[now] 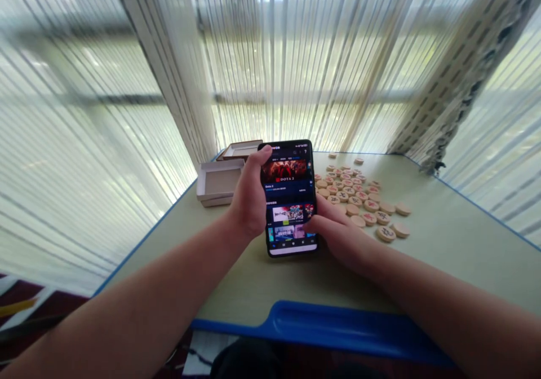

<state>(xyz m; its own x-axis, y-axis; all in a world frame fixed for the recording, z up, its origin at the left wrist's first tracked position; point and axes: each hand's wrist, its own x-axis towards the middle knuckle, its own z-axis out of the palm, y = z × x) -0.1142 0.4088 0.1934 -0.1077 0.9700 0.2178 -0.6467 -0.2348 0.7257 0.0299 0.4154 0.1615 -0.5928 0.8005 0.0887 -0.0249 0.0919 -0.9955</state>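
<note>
A black smartphone (289, 198) stands upright between my hands above the table, its lit screen facing me with a dark page of game pictures and the words "DOTA 2". My left hand (252, 195) grips its left edge, with the thumb over the top left corner and the other fingers hidden behind. On the lower right edge is my right hand (338, 229), its thumb over the screen and its other fingers partly behind the phone. Several round wooden Chinese chess pieces (360, 197) lie scattered on the table behind and to the right, some with red or black characters.
An open white cardboard box (220, 180) lies at the table's back left, beside a second shallow brown-edged box (243, 149). The pale tabletop (253, 289) has a blue rim and a blue tray (338, 325) along its near edge. String curtains (304, 57) hang behind.
</note>
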